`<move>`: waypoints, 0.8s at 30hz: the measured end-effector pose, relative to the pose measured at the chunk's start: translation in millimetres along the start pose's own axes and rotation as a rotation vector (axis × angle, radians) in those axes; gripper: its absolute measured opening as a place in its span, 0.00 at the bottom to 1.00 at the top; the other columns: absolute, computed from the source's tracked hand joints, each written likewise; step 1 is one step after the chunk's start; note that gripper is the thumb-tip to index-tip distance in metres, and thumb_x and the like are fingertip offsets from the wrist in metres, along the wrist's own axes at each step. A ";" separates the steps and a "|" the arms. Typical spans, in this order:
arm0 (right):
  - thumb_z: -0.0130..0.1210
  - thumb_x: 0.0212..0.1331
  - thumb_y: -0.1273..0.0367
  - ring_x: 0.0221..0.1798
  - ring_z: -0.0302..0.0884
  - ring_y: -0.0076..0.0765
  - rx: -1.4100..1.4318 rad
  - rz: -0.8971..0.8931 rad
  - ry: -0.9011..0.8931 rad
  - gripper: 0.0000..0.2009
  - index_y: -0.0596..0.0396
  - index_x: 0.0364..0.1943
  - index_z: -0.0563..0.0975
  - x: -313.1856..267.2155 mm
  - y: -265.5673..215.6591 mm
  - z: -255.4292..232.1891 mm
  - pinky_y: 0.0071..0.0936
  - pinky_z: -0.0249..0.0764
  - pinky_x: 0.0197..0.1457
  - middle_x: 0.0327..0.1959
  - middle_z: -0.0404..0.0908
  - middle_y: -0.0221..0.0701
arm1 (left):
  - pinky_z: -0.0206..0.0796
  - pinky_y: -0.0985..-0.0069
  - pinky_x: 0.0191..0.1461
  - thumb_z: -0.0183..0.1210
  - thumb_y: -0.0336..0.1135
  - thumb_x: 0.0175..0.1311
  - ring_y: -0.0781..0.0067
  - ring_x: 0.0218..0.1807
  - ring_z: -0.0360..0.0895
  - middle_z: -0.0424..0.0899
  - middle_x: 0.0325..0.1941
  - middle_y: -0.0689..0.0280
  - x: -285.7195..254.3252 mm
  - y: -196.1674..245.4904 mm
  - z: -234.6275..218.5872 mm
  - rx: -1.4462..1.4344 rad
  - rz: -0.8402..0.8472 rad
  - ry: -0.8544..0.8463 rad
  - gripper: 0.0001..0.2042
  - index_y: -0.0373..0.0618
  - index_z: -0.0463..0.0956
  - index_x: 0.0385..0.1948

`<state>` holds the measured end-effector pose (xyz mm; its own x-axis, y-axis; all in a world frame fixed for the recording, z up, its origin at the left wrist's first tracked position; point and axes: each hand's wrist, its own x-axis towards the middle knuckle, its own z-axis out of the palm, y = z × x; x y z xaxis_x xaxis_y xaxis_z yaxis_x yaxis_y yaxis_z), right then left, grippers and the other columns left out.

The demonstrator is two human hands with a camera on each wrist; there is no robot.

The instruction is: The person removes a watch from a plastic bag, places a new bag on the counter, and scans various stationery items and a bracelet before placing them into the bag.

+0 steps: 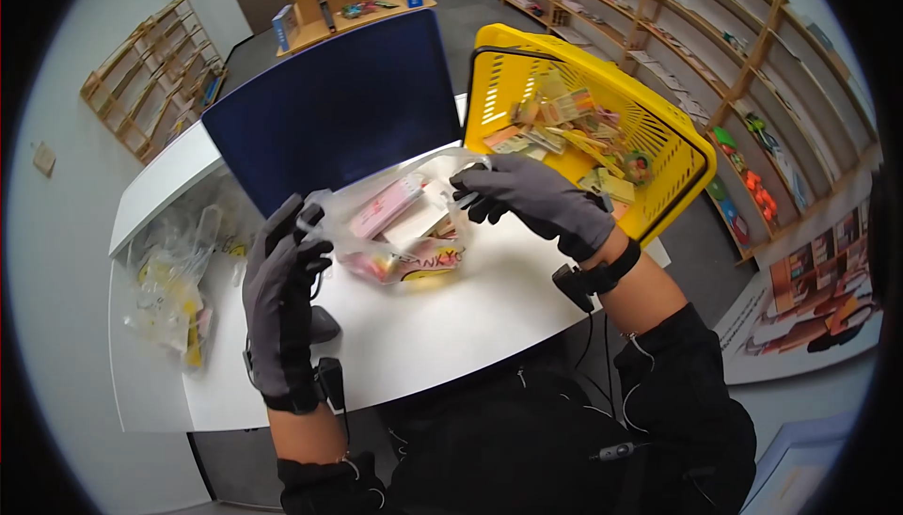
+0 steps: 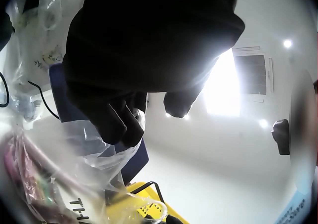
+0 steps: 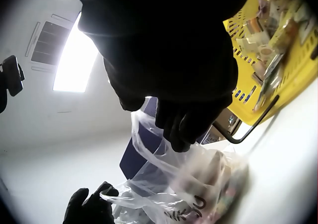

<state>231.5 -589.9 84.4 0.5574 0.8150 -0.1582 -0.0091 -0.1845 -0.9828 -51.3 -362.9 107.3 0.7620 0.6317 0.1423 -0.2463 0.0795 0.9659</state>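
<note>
Centre of the head view, on the white table, a clear plastic bag is lying w/ its long axis running lower left to upper right, and both gloved hands are holding it by opposite edges. Left hand is gripping the bag's left rim at centre-left of the frame, fingers curled round the plastic, palm side facing right, forearm coming up from the bottom edge. Right hand is pinching the bag's upper-right rim just right of centre, fingers bent down onto the film, wrist angling in from the lower right. So the bag's mouth is being stretched between the two hands; its packed contents, pink and white flat packs, are sitting between the fingers, abt equally near each hand. Yellow basket is tipping on its side just behind the right hand, small goods inside. Right wrist view is dark, prob. thumb and fingers nipping the film.
</note>
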 end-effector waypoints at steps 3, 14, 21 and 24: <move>0.62 0.82 0.59 0.43 0.90 0.26 0.082 0.019 0.064 0.18 0.60 0.60 0.87 -17.5 13.2 -1.6 0.27 0.85 0.46 0.45 0.93 0.33 | 0.78 0.74 0.63 0.57 0.39 0.84 0.73 0.56 0.87 0.84 0.76 0.54 -15.4 1.7 6.6 0.086 -0.055 0.041 0.28 0.38 0.71 0.81; 0.67 0.70 0.51 0.65 0.91 0.56 -1.270 0.314 0.820 0.32 0.52 0.73 0.82 22.7 74.4 -119.8 0.50 0.84 0.67 0.66 0.90 0.48 | 0.81 0.77 0.52 0.65 0.39 0.73 0.73 0.52 0.87 0.91 0.64 0.56 -63.4 -2.7 -47.3 0.539 -0.090 0.410 0.30 0.41 0.78 0.77; 0.61 0.79 0.59 0.65 0.90 0.55 -1.056 0.679 0.168 0.20 0.48 0.68 0.87 129.8 196.9 -347.8 0.61 0.84 0.64 0.71 0.89 0.40 | 0.83 0.66 0.47 0.73 0.46 0.61 0.60 0.43 0.92 0.95 0.52 0.53 -86.2 -60.0 -139.3 1.561 0.090 0.324 0.33 0.41 0.85 0.69; 0.62 0.78 0.61 0.60 0.91 0.50 -1.232 0.492 0.384 0.18 0.50 0.65 0.88 112.3 174.0 -289.8 0.56 0.85 0.61 0.64 0.91 0.39 | 0.80 0.64 0.48 0.76 0.47 0.58 0.63 0.38 0.90 0.95 0.40 0.55 -84.0 -18.3 -89.1 1.141 -0.356 0.119 0.32 0.40 0.88 0.64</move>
<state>533.1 -689.6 -76.8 0.9046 0.3608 -0.2271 0.3509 -0.9326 -0.0844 -164.2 -348.6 58.4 0.6046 0.7851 -0.1347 0.6855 -0.4267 0.5899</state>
